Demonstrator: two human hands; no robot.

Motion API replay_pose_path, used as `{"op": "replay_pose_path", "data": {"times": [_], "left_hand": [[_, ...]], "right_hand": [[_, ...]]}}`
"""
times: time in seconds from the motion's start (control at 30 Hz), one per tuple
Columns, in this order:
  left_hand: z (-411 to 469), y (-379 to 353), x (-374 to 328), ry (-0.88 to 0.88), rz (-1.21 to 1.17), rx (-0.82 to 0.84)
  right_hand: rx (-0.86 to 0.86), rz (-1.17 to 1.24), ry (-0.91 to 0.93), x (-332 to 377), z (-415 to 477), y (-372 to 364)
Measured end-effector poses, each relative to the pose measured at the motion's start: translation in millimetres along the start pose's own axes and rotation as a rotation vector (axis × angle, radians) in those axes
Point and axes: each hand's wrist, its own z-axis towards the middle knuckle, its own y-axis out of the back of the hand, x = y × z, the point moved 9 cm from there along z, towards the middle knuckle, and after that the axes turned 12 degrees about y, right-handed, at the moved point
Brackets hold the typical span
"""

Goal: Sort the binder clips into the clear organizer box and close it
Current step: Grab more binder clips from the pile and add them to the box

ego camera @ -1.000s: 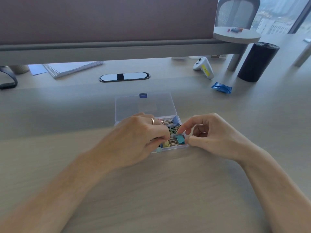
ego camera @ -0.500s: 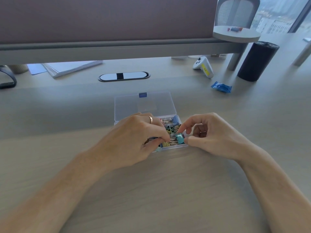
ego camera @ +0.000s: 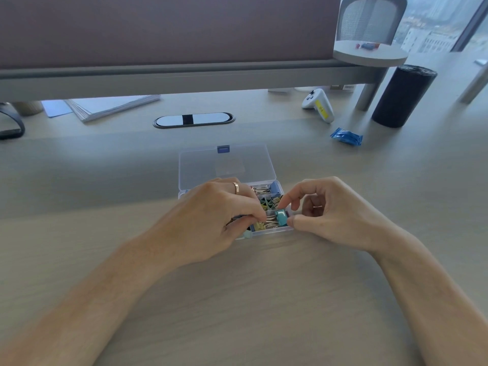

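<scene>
The left hand [ego camera: 211, 215] covers the left compartments of the organizer box [ego camera: 269, 231], hiding what its fingertips hold. Whether the right hand [ego camera: 330, 210] pinches the teal clip [ego camera: 281, 217] is unclear. A black strap [ego camera: 12, 128] is cut by the left edge.

- Box [ego camera: 206, 167]: clear, with a blue latch [ego camera: 223, 149].
- Teal clip [ego camera: 281, 217] and yellow clip [ego camera: 260, 226]: silver handles.
- Desk [ego camera: 237, 299]: pale wood grain.
- Cylinder [ego camera: 401, 99]: black.
- Wrapper [ego camera: 346, 137]: blue.
- Ring [ego camera: 235, 188]: gold.
- Controller [ego camera: 318, 100]: white, yellow label.

Pale wood desk [ego camera: 237, 299], grey partition [ego camera: 158, 27], mesh chair [ego camera: 369, 19], daylit window [ego camera: 443, 22]
</scene>
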Motion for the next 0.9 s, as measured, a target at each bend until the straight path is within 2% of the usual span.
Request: {"op": "replay_pose_path", "data": {"times": [0.73,0.8,0.9], "left_hand": [[-0.5,-0.7,-0.5,0.011,0.035,0.003],[0.5,2.8,1.6,0.042,0.032,-0.012],[-1.8,17.8,24.0,0.219,-0.025,-0.118]], "right_hand": [[-0.014,0.002,0.032,-2.2,0.5,1.4],[-0.081,0.003,0.036,-2.9,2.3,5.7],[-0.285,-0.019,0.02,-8.4,5.8,14.0]]}}
